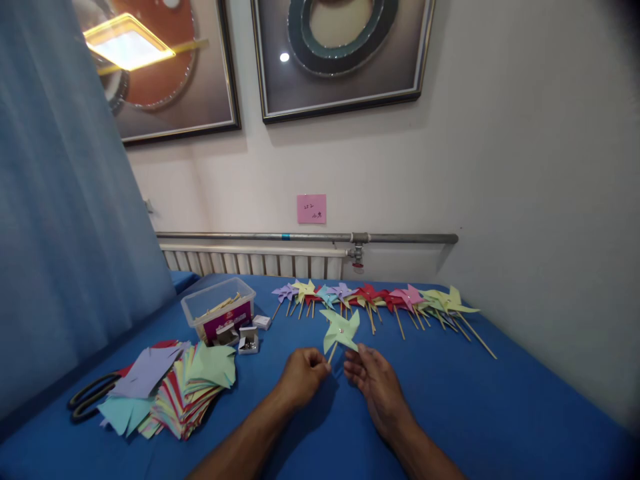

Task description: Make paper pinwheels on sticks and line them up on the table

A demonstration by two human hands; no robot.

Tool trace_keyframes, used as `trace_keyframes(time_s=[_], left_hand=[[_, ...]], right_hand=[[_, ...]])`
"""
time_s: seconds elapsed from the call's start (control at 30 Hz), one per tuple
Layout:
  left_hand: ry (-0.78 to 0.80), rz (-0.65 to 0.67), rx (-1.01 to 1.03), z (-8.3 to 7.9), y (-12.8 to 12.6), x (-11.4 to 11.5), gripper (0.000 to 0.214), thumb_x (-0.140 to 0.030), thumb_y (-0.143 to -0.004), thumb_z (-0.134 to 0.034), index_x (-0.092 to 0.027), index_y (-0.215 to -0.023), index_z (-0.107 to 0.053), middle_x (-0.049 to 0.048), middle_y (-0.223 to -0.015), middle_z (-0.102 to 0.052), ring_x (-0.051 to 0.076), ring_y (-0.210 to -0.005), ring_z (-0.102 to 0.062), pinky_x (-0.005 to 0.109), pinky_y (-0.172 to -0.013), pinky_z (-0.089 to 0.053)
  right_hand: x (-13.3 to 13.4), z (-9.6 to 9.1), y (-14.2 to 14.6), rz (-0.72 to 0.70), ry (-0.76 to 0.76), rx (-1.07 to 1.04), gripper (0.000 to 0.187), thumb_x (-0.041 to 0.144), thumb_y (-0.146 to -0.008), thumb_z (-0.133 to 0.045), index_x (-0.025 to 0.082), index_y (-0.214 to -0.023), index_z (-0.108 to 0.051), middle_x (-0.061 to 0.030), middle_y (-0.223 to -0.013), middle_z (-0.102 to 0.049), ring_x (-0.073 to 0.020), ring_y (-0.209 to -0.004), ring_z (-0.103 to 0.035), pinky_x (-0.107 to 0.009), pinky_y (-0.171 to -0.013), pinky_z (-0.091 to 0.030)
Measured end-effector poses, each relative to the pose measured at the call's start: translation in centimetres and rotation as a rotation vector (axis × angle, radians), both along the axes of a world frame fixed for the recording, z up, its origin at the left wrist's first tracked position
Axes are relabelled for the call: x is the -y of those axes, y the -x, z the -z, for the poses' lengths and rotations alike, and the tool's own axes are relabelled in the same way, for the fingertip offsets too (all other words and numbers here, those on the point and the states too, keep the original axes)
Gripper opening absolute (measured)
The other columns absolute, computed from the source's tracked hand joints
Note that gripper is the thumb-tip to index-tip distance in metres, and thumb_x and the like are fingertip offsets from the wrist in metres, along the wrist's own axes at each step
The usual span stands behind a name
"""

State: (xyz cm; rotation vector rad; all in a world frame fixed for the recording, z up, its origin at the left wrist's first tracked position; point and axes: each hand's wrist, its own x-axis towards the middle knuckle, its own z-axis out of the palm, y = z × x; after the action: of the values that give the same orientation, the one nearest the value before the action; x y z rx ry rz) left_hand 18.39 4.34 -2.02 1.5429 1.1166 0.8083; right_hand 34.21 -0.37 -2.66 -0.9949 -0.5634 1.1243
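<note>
A pale green paper pinwheel [341,330] with a small pin at its centre stands tilted over the middle of the blue-covered table. My left hand [306,375] is closed on the lower part of its thin wooden stick. To the right of the stick, my right hand [374,385] has loosely curled fingers. Its thumb side is close to the lower right blade; whether it touches the paper is hard to tell. Behind the hands lies a row of finished pinwheels [367,293] in purple, yellow, red, blue and pink.
On the left are a fanned stack of cut coloured paper [193,390], purple sheets [145,373] and dark-handled scissors [93,397]. A clear plastic box [219,310] holds wooden sticks. Small open boxes [249,341] with pins sit before it. A radiator [250,263] and pipe run behind the table.
</note>
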Motion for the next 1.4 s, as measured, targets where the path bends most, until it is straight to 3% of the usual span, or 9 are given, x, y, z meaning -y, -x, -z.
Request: trace_keyframes(time_s=[0.17, 0.3, 0.5, 0.63, 0.83, 1.0, 1.2, 1.4], left_hand=[[0.028, -0.043, 0.071, -0.4, -0.6, 0.4, 0.021, -0.034, -0.073, -0.070, -0.017, -0.068, -0.058, -0.0064, -0.052, -0.048, 0.009, -0.045, -0.041, 0.024, -0.048, -0.029], [0.027, -0.007, 0.098, -0.3, -1.1, 1.0, 0.026, -0.038, -0.072, -0.073, -0.017, -0.067, -0.059, -0.0051, -0.053, -0.052, 0.008, -0.045, -0.042, 0.023, -0.047, -0.029], [0.042, 0.056, 0.122, 0.0, -1.3, 1.3, 0.031, -0.045, -0.071, -0.073, -0.017, -0.068, -0.058, -0.0047, -0.055, -0.055, 0.007, -0.045, -0.042, 0.023, -0.048, -0.031], [0.060, 0.083, 0.122, 0.6, -1.3, 1.1, 0.024, -0.039, -0.071, -0.070, -0.018, -0.071, -0.057, -0.0046, -0.056, -0.053, 0.008, -0.045, -0.042, 0.024, -0.047, -0.030], [0.014, 0.101, 0.089, 1.0, -1.1, 0.8, 0.017, -0.033, -0.074, -0.065, -0.018, -0.072, -0.057, -0.0045, -0.056, -0.052, 0.009, -0.048, -0.042, 0.025, -0.049, -0.030], [0.007, 0.060, 0.068, 0.9, -1.2, 0.9, 0.019, -0.032, -0.076, -0.067, -0.018, -0.070, -0.056, -0.0061, -0.054, -0.050, 0.009, -0.048, -0.040, 0.024, -0.050, -0.029], [0.010, 0.028, 0.063, 0.8, -1.4, 1.0, 0.015, -0.027, -0.075, -0.068, -0.018, -0.072, -0.057, -0.0053, -0.056, -0.052, 0.009, -0.048, -0.042, 0.024, -0.050, -0.030], [-0.088, -0.003, -0.016, 0.8, -1.3, 1.2, 0.010, -0.021, -0.073, -0.065, -0.017, -0.068, -0.058, -0.0061, -0.057, -0.050, 0.010, -0.054, -0.042, 0.024, -0.053, -0.029]], right_hand=[[-0.7, 2.2, 1.2, -0.074, -0.016, 0.193, 0.050, 0.064, -0.059, -0.088, 0.019, -0.076, -0.071, 0.0000, -0.066, -0.070, -0.0132, -0.052, -0.057, -0.026, -0.052, -0.042], [-1.0, 3.2, 1.4, -0.113, -0.061, 0.256, 0.047, 0.065, -0.065, -0.083, 0.021, -0.072, -0.070, 0.0015, -0.060, -0.066, -0.0136, -0.053, -0.054, -0.026, -0.053, -0.039], [-1.2, 3.2, 1.0, -0.104, -0.046, 0.253, 0.041, 0.060, -0.063, -0.084, 0.022, -0.065, -0.068, 0.0029, -0.054, -0.061, -0.0144, -0.051, -0.050, -0.028, -0.053, -0.039], [-1.5, 3.3, 0.6, -0.048, -0.036, 0.301, 0.040, 0.059, -0.063, -0.082, 0.023, -0.063, -0.065, 0.0047, -0.050, -0.057, -0.0142, -0.049, -0.048, -0.028, -0.052, -0.037], [-1.3, 3.0, 0.7, -0.076, -0.069, 0.325, 0.043, 0.061, -0.062, -0.084, 0.021, -0.065, -0.066, 0.0046, -0.051, -0.057, -0.0125, -0.048, -0.046, -0.026, -0.051, -0.034], [-1.1, 2.6, 1.0, -0.084, -0.059, 0.355, 0.044, 0.060, -0.059, -0.085, 0.022, -0.063, -0.065, 0.0036, -0.050, -0.058, -0.0127, -0.048, -0.045, -0.026, -0.050, -0.033], [-1.7, 3.5, 0.7, -0.035, -0.018, 0.320, 0.045, 0.063, -0.060, -0.082, 0.023, -0.064, -0.061, 0.0048, -0.046, -0.055, -0.0122, -0.044, -0.043, -0.026, -0.048, -0.032], [-1.7, 3.9, 0.6, -0.003, 0.006, 0.337, 0.043, 0.062, -0.063, -0.077, 0.023, -0.065, -0.059, 0.0056, -0.047, -0.054, -0.0126, -0.046, -0.045, -0.026, -0.049, -0.033]])
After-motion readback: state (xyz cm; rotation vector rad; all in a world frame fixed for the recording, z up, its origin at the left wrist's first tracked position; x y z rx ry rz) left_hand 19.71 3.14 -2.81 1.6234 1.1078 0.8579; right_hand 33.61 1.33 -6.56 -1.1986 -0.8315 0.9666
